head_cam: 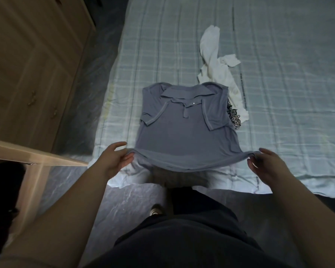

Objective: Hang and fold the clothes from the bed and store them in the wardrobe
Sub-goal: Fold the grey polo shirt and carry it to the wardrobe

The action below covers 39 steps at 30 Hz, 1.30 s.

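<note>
A grey-blue polo shirt (182, 132) lies face up on the checked bed sheet (278, 93), collar away from me, both short sleeves folded in over the chest. Its bottom hem is lifted off the bed. My left hand (114, 159) pinches the hem's left corner and my right hand (263, 165) pinches the right corner, stretching the hem between them. A crumpled white garment (217, 62) with a black patterned print (233, 117) lies just beyond and to the right of the polo, partly under it.
A wooden wardrobe (31, 64) with small handles stands at the left across a narrow strip of glossy floor (81, 93). A light wooden edge (39, 157), perhaps an open door or shelf, juts in at the lower left near my left arm.
</note>
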Motion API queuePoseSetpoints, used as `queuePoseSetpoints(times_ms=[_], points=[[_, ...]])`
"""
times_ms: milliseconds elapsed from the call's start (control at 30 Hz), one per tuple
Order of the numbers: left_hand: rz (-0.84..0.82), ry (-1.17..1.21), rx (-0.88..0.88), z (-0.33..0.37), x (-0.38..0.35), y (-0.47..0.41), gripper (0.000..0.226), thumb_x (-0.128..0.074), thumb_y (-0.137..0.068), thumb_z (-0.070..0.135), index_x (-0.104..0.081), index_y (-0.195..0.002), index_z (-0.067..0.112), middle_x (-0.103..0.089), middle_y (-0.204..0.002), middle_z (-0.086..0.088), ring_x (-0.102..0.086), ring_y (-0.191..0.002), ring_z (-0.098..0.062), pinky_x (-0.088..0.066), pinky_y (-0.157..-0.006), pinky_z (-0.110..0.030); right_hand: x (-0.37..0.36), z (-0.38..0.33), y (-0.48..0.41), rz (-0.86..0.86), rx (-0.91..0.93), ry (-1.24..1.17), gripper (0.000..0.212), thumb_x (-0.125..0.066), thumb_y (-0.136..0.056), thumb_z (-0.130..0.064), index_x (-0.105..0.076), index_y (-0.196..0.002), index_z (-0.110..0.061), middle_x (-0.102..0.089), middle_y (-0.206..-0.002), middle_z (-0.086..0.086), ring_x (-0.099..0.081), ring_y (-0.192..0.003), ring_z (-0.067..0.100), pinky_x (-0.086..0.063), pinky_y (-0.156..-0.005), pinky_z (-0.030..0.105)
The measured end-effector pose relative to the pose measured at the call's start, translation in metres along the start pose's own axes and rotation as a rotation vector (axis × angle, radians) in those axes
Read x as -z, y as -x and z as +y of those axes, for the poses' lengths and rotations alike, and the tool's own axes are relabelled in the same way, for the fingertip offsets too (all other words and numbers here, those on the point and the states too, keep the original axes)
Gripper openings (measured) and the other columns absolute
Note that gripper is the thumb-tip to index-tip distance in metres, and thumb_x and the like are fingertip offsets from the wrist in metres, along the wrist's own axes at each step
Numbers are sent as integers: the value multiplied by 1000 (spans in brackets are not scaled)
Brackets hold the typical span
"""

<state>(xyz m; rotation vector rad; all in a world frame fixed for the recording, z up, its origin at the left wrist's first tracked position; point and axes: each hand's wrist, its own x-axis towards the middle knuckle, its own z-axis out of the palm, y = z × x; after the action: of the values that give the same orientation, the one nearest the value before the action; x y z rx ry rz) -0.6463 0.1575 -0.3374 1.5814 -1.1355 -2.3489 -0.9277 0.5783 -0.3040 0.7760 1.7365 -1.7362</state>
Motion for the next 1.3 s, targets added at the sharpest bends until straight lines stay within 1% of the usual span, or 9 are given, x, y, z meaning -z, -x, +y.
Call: queuePoseSetpoints(times_ms=[133, 300, 500, 800, 1000, 1100, 1167, 1233, 1300], points=[[35, 107, 30, 35, -34, -49, 12, -53, -99, 0, -62, -106, 3, -75, -81, -13, -76, -83, -22, -57, -86, -40, -45, -39, -44, 36, 21, -20, 28, -46, -96, 7, -63, -101, -14, -61, -95, 19, -66, -82, 27, -55, -75, 35], [166, 182, 94, 76, -76, -117, 7, -62, -96, 10, -66, -96, 4, -71, -91, -15, -75, -81, -23, -60, -66, -34, -103, -85, -116, -2, -19, -238, 33, -56, -96, 2, -56, -129, 3, -54, -135, 25, -57, -123, 33, -47, -106, 42], [254, 298, 105, 122, -119, -196, 16, -51, -99, 7, -62, -86, 5, -63, -87, -15, -67, -84, -23, -53, -91, -38, -167, -138, -200, -6, -54, -73, 18, -45, -101, -1, -60, -107, -9, -62, -99, 15, -73, -70, 22, -60, -57, 28], [224, 384, 42, 171, -162, -296, 17, -48, -98, 2, -58, -83, 3, -65, -87, -15, -71, -80, -22, -60, -75, -35, -236, -163, -305, -5, -12, -38, 13, -54, -99, -7, -60, -107, -14, -59, -124, 6, -66, -96, 16, -60, -76, 28], [168, 395, 22, 175, -159, -353, 11, -52, -98, 3, -61, -93, 2, -71, -94, -14, -72, -100, -26, -56, -93, -40, -252, -161, -330, 49, -4, -218, 25, -50, -100, -4, -58, -123, -8, -62, -118, 10, -71, -90, 17, -61, -68, 32], [177, 383, -20, 162, -158, -379, 32, -53, -98, 5, -56, -129, 3, -64, -104, -12, -65, -111, -28, -54, -96, -42, -255, -150, -330, 2, -14, -285, 22, -44, -102, -19, -55, -117, -8, -60, -118, 7, -65, -102, 16, -56, -84, 27], [208, 330, -98, 154, -156, -392, 47, -51, -97, 0, -46, -142, 12, -59, -110, -8, -65, -108, -25, -53, -99, -40, -251, -143, -331, -24, -53, -275, 46, -33, -105, -24, -40, -135, 10, -65, -114, 13, -62, -109, 20, -49, -98, 21], [177, 196, -190, 145, -158, -396, 37, -51, -95, -6, -55, -124, 18, -60, -105, -4, -64, -100, -20, -57, -88, -27, -249, -127, -330, -271, -37, -169, 44, -39, -103, -11, -33, -130, 23, -58, -105, 39, -60, -114, 37, -42, -100, 13], [145, -47, -334, 131, -161, -396, 37, -52, -93, -13, -58, -116, 14, -62, -109, -6, -62, -102, -21, -56, -84, -21, -259, -122, -335, 75, 317, 418, 28, -54, -93, -4, -54, -121, 0, -61, -108, 26, -66, -104, 26, -49, -98, 26]])
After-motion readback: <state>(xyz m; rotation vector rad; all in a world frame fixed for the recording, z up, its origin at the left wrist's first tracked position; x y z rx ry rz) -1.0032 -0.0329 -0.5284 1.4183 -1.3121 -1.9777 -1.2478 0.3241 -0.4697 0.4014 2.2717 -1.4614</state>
